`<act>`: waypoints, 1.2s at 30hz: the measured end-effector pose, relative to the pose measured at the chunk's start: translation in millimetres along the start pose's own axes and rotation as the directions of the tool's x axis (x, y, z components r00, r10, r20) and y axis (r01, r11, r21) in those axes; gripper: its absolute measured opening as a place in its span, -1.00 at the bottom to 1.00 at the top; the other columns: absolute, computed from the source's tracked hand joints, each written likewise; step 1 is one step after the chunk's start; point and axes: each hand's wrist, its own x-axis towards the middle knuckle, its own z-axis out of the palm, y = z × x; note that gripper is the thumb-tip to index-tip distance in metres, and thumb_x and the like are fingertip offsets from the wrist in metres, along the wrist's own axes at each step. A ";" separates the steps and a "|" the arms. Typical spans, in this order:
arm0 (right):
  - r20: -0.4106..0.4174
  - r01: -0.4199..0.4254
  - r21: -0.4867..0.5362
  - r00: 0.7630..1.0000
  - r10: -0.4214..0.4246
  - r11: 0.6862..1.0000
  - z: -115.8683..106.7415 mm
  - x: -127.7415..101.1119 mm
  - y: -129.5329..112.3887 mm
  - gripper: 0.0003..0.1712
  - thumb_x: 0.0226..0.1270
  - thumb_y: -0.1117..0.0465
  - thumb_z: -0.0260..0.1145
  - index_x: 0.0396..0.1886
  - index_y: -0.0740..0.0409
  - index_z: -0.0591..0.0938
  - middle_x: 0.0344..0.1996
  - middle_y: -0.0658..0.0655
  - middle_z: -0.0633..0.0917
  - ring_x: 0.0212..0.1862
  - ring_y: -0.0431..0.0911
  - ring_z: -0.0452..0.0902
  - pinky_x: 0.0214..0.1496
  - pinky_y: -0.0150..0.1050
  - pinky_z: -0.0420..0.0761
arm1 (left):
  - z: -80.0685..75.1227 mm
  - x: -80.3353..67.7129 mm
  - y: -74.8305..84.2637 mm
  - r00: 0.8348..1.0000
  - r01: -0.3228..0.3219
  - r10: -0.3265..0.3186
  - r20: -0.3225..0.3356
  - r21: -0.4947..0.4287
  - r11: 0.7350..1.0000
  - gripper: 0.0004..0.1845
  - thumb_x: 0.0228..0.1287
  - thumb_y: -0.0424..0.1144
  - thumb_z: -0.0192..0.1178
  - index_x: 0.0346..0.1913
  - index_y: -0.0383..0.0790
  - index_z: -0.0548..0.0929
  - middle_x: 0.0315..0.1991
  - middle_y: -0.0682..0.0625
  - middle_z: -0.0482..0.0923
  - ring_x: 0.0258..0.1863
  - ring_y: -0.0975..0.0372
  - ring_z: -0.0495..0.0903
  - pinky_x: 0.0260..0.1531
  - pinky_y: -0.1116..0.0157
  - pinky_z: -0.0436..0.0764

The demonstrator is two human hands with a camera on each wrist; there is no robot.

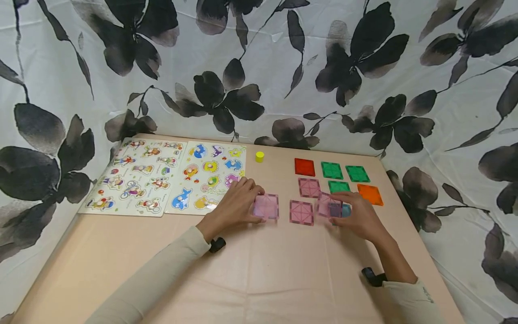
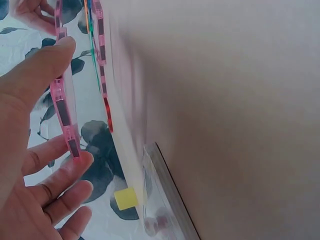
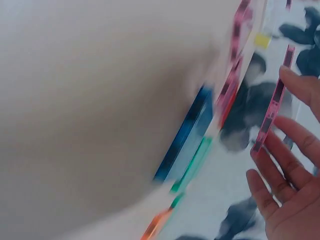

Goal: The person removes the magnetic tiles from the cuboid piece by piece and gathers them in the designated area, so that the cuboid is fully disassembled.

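Observation:
My left hand (image 1: 232,204) pinches a clear pink square magnetic tile (image 1: 272,207) between thumb and fingers. The left wrist view shows that pink tile (image 2: 61,102) edge-on, raised off the table. A second pink tile (image 1: 324,203) is pinched in my right hand (image 1: 364,216), also above the table. In the right wrist view a blue tile (image 3: 186,137) lies on the table apart from the held pink tile (image 3: 272,107); from the head it is partly covered. Two more pink tiles, one farther back (image 1: 309,187) and one nearer (image 1: 301,212), lie between my hands.
Behind the right hand lie a red tile (image 1: 304,167), several green tiles (image 1: 332,170) and an orange tile (image 1: 370,194). A yellow cylinder (image 1: 259,157) stands near the back edge. Two picture boards, one with animals (image 1: 200,181) and one beside it (image 1: 131,180), lie at left.

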 end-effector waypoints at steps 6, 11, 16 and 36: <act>0.020 -0.021 0.007 1.000 0.021 1.000 -14.6 -10.9 40.8 -0.20 0.02 0.04 0.62 0.32 -0.06 0.57 0.27 0.24 0.57 0.34 0.27 0.35 0.25 0.43 0.37 | 5.1 2.4 1.7 0.999 0.027 -0.028 0.033 0.021 0.999 -0.15 -0.18 0.33 0.51 0.17 -0.07 0.59 -0.07 0.02 0.46 -0.05 0.16 0.30 -0.03 0.21 0.36; 0.023 -0.013 0.002 1.000 0.013 1.000 -25.8 -20.8 71.0 -0.21 0.02 0.05 0.62 0.29 0.08 0.58 0.26 0.33 0.56 0.33 0.35 0.34 0.25 0.47 0.33 | 7.4 3.9 3.3 0.998 0.037 -0.038 0.050 0.031 0.999 -0.16 -0.19 0.31 0.53 0.16 -0.08 0.60 -0.11 0.03 0.45 -0.07 0.16 0.29 -0.06 0.21 0.33; 0.048 -0.042 -0.028 0.998 0.044 0.999 -35.3 -28.1 94.7 -0.20 0.04 0.00 0.60 0.30 0.10 0.57 0.27 0.39 0.54 0.28 0.38 0.36 0.18 0.46 0.41 | 10.1 7.1 6.2 0.997 0.032 -0.034 0.075 0.027 0.999 -0.17 -0.15 0.31 0.51 0.16 -0.10 0.60 -0.12 0.02 0.46 -0.06 0.15 0.28 -0.06 0.19 0.32; 0.148 -0.058 -0.004 0.987 0.058 0.998 -37.4 -27.7 122.9 -0.22 0.05 0.21 0.58 0.33 0.14 0.54 0.31 0.45 0.46 0.22 0.40 0.41 0.12 0.27 0.59 | 17.8 16.5 15.3 0.984 0.033 -0.048 0.172 0.092 0.995 -0.11 -0.15 0.36 0.47 0.20 -0.11 0.55 -0.04 -0.03 0.46 -0.01 0.13 0.28 -0.02 0.19 0.31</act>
